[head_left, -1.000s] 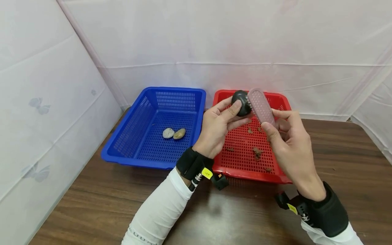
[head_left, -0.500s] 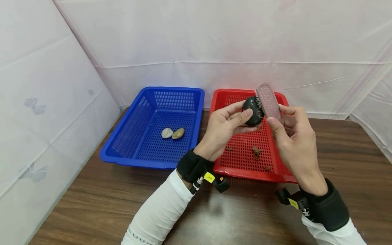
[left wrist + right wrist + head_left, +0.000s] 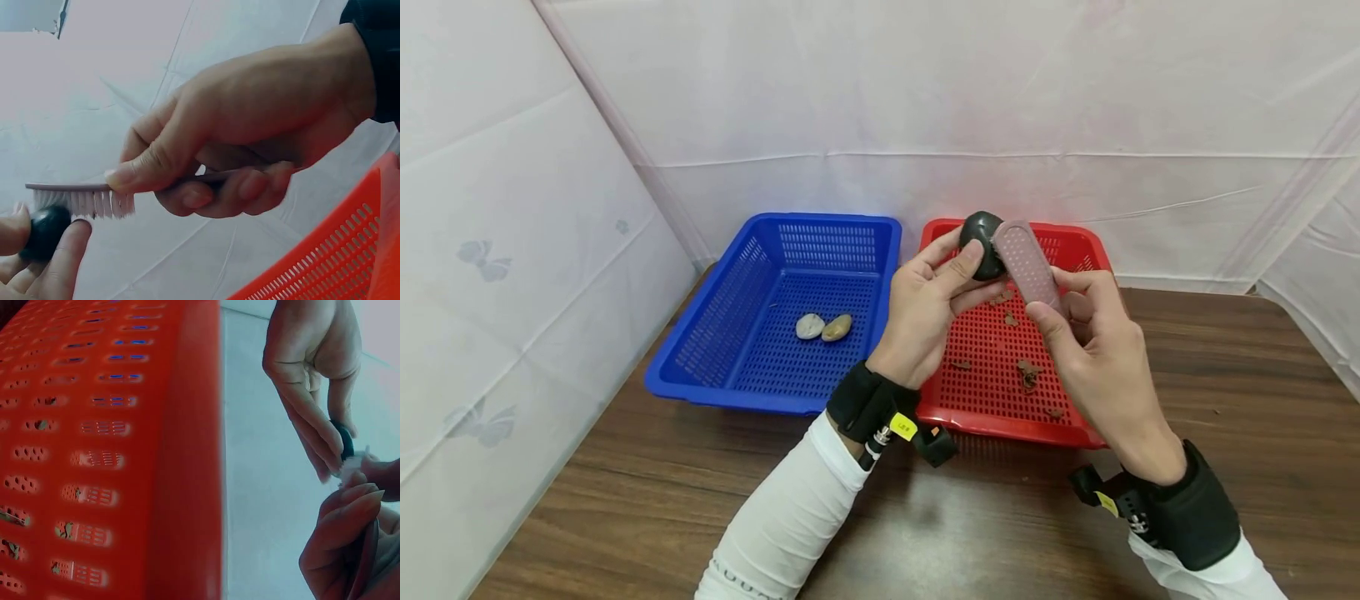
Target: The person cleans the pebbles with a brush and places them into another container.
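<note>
Between the thumb and fingers of my left hand point(image 3: 921, 304) is a smooth dark stone point(image 3: 979, 242), raised over the far part of the red basket point(image 3: 1007, 427). My right hand point(image 3: 1101, 358) grips a pinkish brush point(image 3: 1028, 262) by its handle, its flat back turned up toward the head view. In the left wrist view, the pale bristles point(image 3: 94, 203) point down and meet the top of the stone point(image 3: 47, 232). The right wrist view shows both hands close together beside the red basket wall, the stone point(image 3: 342, 439) partly hidden by fingers.
Brown dirt clumps point(image 3: 1030, 373) lie scattered on the red basket's floor. To its left stands a blue basket point(image 3: 662, 383) holding a white stone point(image 3: 809, 326) and a tan stone point(image 3: 837, 327). Both baskets sit on a wooden table point(image 3: 625, 500) before white cloth walls point(image 3: 850, 83).
Both hands shifted right and then back left, the stone and brush moving with them. The brush stays against the stone. The baskets and the two stones in the blue one keep their places.
</note>
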{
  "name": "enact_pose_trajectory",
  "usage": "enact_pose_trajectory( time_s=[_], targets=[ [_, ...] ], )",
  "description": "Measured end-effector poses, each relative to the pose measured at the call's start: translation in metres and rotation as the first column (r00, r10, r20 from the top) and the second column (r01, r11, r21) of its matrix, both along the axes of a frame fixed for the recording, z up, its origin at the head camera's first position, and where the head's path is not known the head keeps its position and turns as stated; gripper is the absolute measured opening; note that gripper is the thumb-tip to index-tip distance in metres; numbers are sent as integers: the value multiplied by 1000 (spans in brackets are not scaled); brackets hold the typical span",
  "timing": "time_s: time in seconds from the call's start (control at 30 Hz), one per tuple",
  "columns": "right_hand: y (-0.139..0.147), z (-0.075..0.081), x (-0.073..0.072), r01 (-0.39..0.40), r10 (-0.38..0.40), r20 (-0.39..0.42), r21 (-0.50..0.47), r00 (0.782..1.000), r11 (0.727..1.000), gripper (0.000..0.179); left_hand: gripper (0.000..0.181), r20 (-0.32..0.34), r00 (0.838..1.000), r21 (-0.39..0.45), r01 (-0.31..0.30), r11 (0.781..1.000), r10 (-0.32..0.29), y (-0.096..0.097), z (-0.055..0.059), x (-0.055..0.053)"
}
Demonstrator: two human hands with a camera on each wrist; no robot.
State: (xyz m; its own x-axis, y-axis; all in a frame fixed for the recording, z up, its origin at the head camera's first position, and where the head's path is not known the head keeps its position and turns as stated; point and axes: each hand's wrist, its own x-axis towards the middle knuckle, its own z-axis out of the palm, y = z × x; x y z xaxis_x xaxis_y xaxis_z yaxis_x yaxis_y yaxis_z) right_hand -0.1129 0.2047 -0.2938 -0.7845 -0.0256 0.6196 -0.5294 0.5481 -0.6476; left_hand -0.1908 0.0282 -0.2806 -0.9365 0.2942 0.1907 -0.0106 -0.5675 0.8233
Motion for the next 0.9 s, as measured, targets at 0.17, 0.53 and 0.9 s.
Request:
enact_pose_trajectory(
  time_s=[0.17,0.53,0.9],
  targets=[
    [0,-1,-1,-20,18,37,36,999,999,43,40,39,998,38,-56,998,54,-1,2,-2],
    [3,3,-2,41,-42,10,6,999,999,40,41,-84,996,-117,2,993,-12,8,-6,5],
    [-2,-5,-4,18,-18,7,7,1000,1000,43,38,-27,998,-25,-60,998,59,3,-1,-1]
  ],
)
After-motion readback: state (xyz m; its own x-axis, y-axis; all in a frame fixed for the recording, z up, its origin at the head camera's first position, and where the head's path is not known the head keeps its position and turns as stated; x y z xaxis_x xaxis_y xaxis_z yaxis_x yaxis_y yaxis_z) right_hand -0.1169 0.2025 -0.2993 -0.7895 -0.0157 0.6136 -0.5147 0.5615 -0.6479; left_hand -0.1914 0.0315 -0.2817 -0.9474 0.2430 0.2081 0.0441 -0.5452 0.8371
